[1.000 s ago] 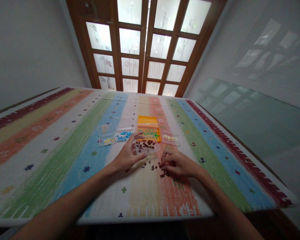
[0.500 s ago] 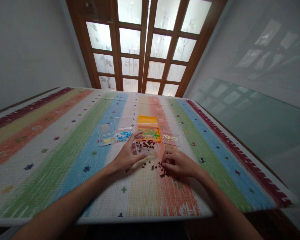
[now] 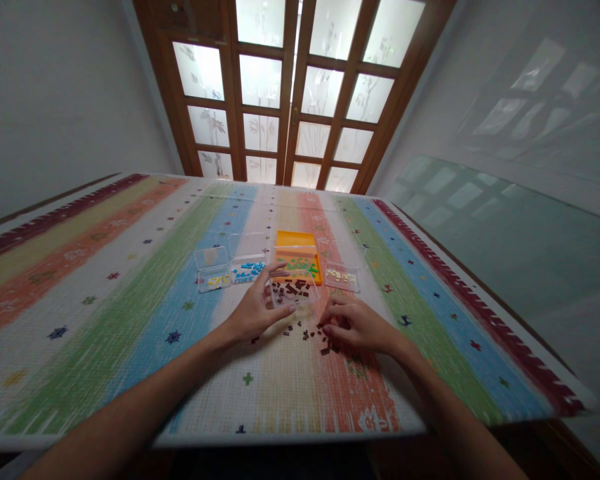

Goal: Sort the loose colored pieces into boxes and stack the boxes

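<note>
My left hand has its thumb and fingers around the left side of a clear plastic box with small brown pieces in it. My right hand is closed, its fingertips pinched together over loose brown pieces on the striped cloth, in front of the box and to its right. Whatever is between those fingertips is too small to make out. Behind the brown box lies an orange case with green pieces inside.
Left of the orange case are a clear box of blue pieces and a clear box of yellow pieces. To the right sits a clear box of cream pieces. A striped tablecloth covers the table.
My right hand has shifted very slightly to the left over the loose brown pieces. My left hand stays at the box.
</note>
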{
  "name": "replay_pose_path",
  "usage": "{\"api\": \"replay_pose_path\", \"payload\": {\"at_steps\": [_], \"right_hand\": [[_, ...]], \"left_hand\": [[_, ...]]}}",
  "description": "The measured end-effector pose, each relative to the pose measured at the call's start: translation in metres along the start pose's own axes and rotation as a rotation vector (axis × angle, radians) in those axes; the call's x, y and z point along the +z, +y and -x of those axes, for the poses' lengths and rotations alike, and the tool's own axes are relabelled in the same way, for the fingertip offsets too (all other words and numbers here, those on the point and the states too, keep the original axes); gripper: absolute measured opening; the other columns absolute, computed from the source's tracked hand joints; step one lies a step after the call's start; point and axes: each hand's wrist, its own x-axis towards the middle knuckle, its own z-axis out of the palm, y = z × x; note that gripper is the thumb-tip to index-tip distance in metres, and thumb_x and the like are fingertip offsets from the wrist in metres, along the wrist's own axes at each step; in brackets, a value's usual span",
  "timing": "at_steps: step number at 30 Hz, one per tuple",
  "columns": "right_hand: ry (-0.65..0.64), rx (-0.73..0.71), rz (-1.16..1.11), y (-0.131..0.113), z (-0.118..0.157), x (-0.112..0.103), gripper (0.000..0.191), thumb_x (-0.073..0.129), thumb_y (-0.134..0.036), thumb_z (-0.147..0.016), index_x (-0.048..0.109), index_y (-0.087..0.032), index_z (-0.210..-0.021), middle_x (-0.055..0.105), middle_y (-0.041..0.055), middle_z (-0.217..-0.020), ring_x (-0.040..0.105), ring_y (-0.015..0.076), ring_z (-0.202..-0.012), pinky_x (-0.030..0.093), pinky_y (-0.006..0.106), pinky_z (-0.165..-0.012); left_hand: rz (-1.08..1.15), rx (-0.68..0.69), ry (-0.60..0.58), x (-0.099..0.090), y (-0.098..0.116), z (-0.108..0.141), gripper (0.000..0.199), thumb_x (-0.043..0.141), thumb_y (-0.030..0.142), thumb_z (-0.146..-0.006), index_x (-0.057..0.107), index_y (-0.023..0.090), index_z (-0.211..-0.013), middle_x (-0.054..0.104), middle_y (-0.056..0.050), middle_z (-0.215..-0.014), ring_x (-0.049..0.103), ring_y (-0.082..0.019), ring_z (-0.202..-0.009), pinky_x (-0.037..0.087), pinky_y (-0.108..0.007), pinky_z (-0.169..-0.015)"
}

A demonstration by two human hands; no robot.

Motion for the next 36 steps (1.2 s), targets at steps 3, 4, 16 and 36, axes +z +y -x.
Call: {"api": "replay_pose_path", "payload": {"at_steps": [3,4,16,36], "right_hand": [[0.019,0.020,0.015,0.002,-0.001,0.002,0.014,0.063,-0.012,-0.091,0.075,-0.017,-0.089,0.066,0.0047,-0.086,0.061,0.0169,-0.082,0.045,0.027,-0.075],[0.025,0.029,0.029,0.003,-0.001,0.002,0.014,0.062,-0.012,-0.091,0.075,-0.017,-0.088,0.066,0.0047,-0.085,0.061,0.0170,-0.082,0.045,0.028,-0.075],[-0.024,-0.037,-0.035,0.009,0.004,0.003,0.016,0.062,-0.018,-0.094,0.078,-0.018,-0.099,0.068,0.0067,-0.091,0.064,0.0170,-0.082,0.048,0.028,-0.074],[0.020,0.000,-0.155,0.001,0.000,0.009,0.019,0.061,-0.013,-0.089,0.069,-0.016,-0.106,0.070,0.0024,-0.083,0.063,0.0124,-0.069,0.047,0.022,-0.067]], "left_hand": [[0.012,0.012,-0.003,0.000,-0.002,0.000,0.075,0.082,0.020,-0.075,0.045,0.027,-0.140,0.055,-0.012,-0.143,0.071,-0.023,-0.105,0.061,-0.043,-0.094],[0.007,0.015,-0.002,0.000,-0.003,0.000,0.075,0.082,0.020,-0.075,0.045,0.027,-0.140,0.056,-0.012,-0.143,0.071,-0.023,-0.106,0.061,-0.042,-0.094],[-0.033,0.004,-0.002,0.000,0.002,0.000,0.074,0.081,0.021,-0.075,0.045,0.027,-0.139,0.058,-0.012,-0.141,0.072,-0.022,-0.101,0.063,-0.040,-0.088],[0.011,0.025,-0.019,-0.001,-0.004,-0.001,0.075,0.082,0.022,-0.075,0.045,0.028,-0.140,0.058,-0.012,-0.140,0.070,-0.024,-0.108,0.061,-0.044,-0.095]]}}
